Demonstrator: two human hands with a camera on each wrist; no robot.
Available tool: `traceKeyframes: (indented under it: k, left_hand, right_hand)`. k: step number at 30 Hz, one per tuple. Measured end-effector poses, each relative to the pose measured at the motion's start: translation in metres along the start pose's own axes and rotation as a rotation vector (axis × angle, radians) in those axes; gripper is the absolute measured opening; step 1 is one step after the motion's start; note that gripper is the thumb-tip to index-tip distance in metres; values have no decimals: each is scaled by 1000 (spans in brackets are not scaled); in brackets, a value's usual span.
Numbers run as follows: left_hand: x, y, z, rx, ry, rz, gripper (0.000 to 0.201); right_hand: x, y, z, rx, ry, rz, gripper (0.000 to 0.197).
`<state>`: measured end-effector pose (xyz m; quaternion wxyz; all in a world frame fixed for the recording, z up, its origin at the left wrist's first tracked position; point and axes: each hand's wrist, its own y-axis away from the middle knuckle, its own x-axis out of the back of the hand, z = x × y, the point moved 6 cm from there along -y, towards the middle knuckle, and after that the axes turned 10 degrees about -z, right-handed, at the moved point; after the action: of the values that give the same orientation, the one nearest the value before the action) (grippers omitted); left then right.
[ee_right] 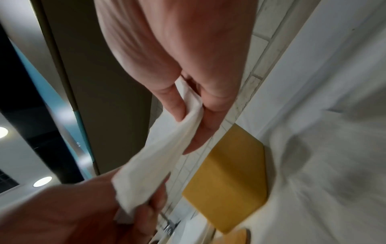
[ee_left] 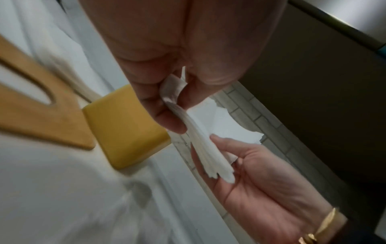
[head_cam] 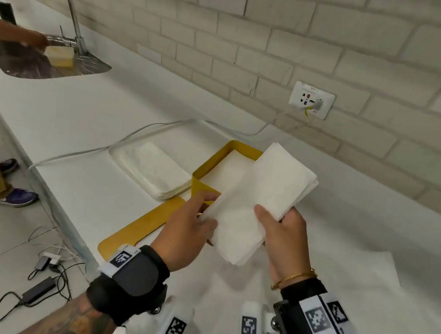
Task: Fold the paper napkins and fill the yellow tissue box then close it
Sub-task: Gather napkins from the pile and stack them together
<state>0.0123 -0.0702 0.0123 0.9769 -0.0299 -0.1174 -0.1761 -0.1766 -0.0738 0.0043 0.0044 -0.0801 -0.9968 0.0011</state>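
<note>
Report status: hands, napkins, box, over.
Left hand and right hand both grip folded napkin stack, held above open yellow box. Box partly filled. Lid off, on counter. Nothing blocking.

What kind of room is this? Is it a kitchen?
Probably a kitchen or pantry corner: a long white counter has a steel sink with a tap, below a brick-tile wall with a power socket.
</note>
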Motion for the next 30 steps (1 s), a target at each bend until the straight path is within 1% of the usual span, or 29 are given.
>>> traceKeyframes:
  k: [3, 5, 7, 8, 10, 12, 14, 15, 18, 20, 21, 22, 23, 26, 27, 28, 30]
  left_hand:
    - [34, -31, 4, -14, -49, 2, 43]
    - [53, -52, 7, -38, -69, -17, 48]
    - [68, -74, 6, -62, -63, -33, 48]
    - [72, -84, 4, -78, -68, -47, 43]
    - [77, -103, 1, -114, -131, -78, 28]
    - [80, -119, -4, -143, -267, -99, 17]
    - [80, -130, -7, -177, -456, -137, 15]
    - [79, -134, -9, -195, -561, -163, 20]
    - [76, -141, -12, -221, -852, -247, 47]
    - [71, -144, -12, -222, -1015, -299, 62]
    - [67, -144, -13, -226, -1105, -336, 69]
    - [63, -144, -14, -223, -1184, -373, 71]
    - [61, -144, -12, -222, -1229, -394, 66]
    - [59, -147, -6, -230, -1325, -411, 37]
    - [59, -147, -2, -217, -1334, -428, 32]
    - [58, -146, 2, -226, -1348, -424, 34]
    - [56, -143, 7, -170, -1369, -457, 37]
  right_hand:
    - [0, -38, -20, 30, 49, 80, 4]
    - [-1, -64, -31, 48, 115, 124, 8]
    - [-1, -91, -38, 45, 171, 168, 13]
    - [0, -103, -41, 38, 205, 194, 12]
    - [2, -126, -44, 23, 278, 220, 3]
    - [-1, -145, -46, 23, 342, 215, 14]
    - [-6, -159, -43, 1, 410, 213, 16]
    - [-9, -165, -39, -27, 463, 206, 17]
    - [-20, -180, -22, -141, 660, 154, 32]
    - [-26, -188, -11, -245, 888, 105, 41]
    - [-29, -190, -7, -291, 1004, 89, 42]
    - [-31, -191, -5, -322, 1078, 87, 42]
    - [-33, -190, -5, -338, 1112, 85, 42]
    - [-41, -190, -6, -318, 1183, 74, 41]
    - [-42, -191, -5, -318, 1201, 66, 42]
    - [-43, -192, -4, -325, 1208, 58, 43]
    - [-44, -196, 1, -344, 1210, 47, 46]
